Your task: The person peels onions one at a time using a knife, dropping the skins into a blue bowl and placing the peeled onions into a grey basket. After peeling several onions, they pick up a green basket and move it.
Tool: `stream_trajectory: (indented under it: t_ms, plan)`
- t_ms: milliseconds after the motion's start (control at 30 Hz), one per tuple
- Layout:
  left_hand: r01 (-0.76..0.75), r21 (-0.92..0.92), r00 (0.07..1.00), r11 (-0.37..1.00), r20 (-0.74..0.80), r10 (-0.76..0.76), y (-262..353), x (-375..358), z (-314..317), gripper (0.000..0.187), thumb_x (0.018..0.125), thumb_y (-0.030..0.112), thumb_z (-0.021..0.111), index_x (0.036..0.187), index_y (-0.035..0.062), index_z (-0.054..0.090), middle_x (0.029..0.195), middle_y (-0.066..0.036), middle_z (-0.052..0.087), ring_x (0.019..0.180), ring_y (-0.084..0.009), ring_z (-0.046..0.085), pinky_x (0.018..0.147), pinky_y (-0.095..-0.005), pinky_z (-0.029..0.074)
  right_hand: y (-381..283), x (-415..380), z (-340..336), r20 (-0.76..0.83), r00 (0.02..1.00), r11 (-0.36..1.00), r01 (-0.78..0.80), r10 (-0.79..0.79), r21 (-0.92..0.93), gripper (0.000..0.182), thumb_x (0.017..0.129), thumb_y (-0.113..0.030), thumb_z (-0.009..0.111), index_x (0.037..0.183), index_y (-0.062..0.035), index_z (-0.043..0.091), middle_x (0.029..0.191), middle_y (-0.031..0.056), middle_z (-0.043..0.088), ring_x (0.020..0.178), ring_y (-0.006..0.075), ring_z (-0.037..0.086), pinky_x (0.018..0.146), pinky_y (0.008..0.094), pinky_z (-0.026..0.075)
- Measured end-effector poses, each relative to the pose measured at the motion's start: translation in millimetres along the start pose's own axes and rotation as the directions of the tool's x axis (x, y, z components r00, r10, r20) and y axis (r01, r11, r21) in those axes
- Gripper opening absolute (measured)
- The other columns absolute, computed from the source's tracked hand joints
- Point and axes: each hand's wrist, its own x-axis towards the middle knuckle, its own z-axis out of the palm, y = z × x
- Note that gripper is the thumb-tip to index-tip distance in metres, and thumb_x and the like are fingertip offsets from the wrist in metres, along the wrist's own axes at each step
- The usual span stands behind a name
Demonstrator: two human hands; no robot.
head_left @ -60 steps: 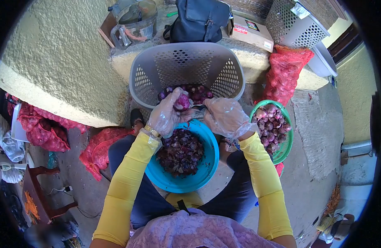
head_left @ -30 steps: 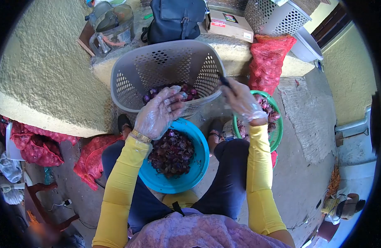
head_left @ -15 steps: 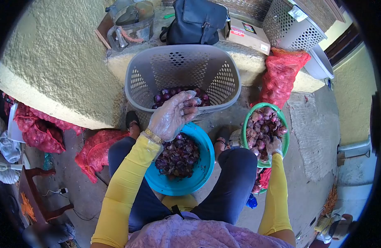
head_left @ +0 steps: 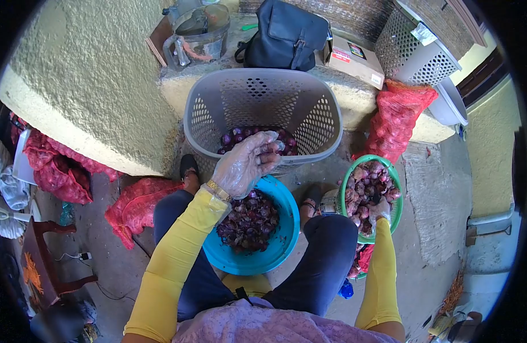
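My left hand, in a clear plastic glove, is raised at the near rim of the grey perforated basket. Its palm is turned up, its fingers loosely bent, and nothing shows in it. Behind the fingers, red onions lie on the basket's floor. On the right, my gloved right hand reaches into a green basket filled with red onions. A dark shape lies at its fingertips, which are mostly hidden. Between my legs, a blue basin holds dark onion skins.
Red mesh sacks stand at the back right and lie on the left. A second green basket with onions sits under the first. On the ledge are a black bag, a cardboard box and a clear bucket.
The view has shifted slightly, so the scene sits further right and lower. My right hand stays among the onions in the green basket, and my left hand stays raised by the grey basket.
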Motion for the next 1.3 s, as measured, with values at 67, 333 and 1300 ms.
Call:
stream_trajectory:
  t_ms: [67,333,1300]
  plan:
    - [-0.006,0.024,1.000,1.000,-0.015,0.006,3,-2,1,0.034,0.108,0.027,0.061,0.133,0.0036,0.062,0.118,-0.012,0.069,0.099,-0.0207,0.069,0.091,-0.0346,0.058,3,-5,-3,-0.058,0.997,0.999,-0.051,0.051,0.007,0.061,0.075,-0.029,0.084,0.127,-0.0022,0.065,0.112,0.0243,0.076,0.105,0.0448,0.072,0.093,0.0495,0.058]
    - [-0.020,0.045,0.999,0.999,0.049,0.018,0,-2,-5,0.035,0.108,0.029,0.060,0.133,0.0048,0.062,0.118,-0.010,0.069,0.099,-0.0194,0.067,0.089,-0.0333,0.057,-77,-53,-97,-0.299,0.925,0.752,0.369,-0.236,0.547,0.037,0.083,-0.019,0.083,0.112,0.0010,0.073,0.090,0.0054,0.075,0.082,0.0154,0.069,0.076,0.0333,0.057]
    - [-0.297,0.015,0.954,0.955,0.059,0.295,-8,-65,9,0.050,0.099,0.010,0.060,0.147,0.0043,0.046,0.144,-0.011,0.052,0.131,-0.0259,0.057,0.113,-0.0473,0.049,-363,-225,-101,0.184,0.803,0.424,0.093,-0.567,0.901,0.035,0.106,-0.018,0.063,0.135,-0.0006,0.057,0.100,0.0063,0.069,0.092,0.0153,0.066,0.088,0.0324,0.054]
